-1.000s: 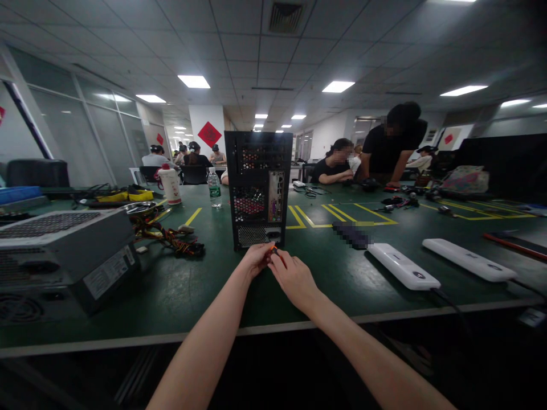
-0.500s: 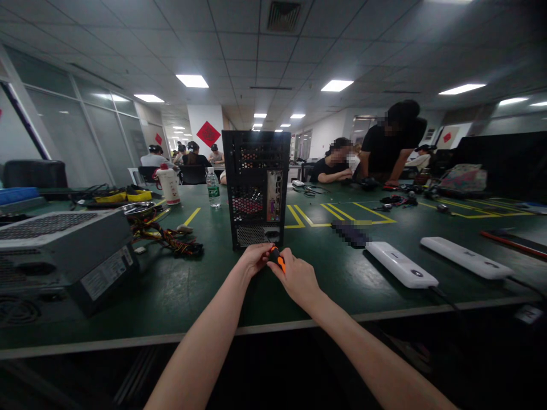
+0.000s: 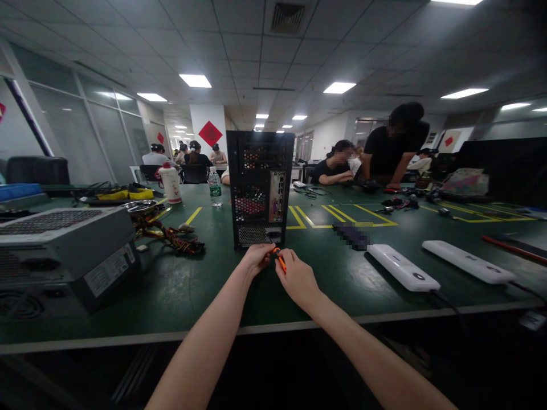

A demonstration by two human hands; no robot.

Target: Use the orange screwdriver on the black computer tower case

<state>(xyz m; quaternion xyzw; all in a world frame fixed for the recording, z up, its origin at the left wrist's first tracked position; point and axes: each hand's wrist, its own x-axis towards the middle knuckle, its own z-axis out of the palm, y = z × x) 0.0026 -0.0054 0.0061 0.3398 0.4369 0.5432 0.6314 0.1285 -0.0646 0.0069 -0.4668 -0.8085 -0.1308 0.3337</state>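
Observation:
A black computer case (image 3: 255,233) stands upright on the green table, its back panel with ports and a power supply facing me. Low in front of it, my right hand (image 3: 297,278) is closed around the handle of an orange and black screwdriver (image 3: 281,262), which points up toward the case's lower edge. My left hand (image 3: 258,257) is closed too, its thumb and fingers pinching at the front part of the screwdriver. The screwdriver's tip is too small and dark to make out against the case.
Grey power supplies (image 3: 68,256) with bundled cables (image 3: 182,242) occupy the left side. A water bottle (image 3: 215,188) and a white flask (image 3: 171,183) stand behind them. To the right lie two white power strips (image 3: 401,267). A person (image 3: 395,148) leans over the table's far side.
The case and table sit slightly farther right in view. My right hand's fingers have shifted on the screwdriver handle, which looks turned. My left hand keeps its pinch.

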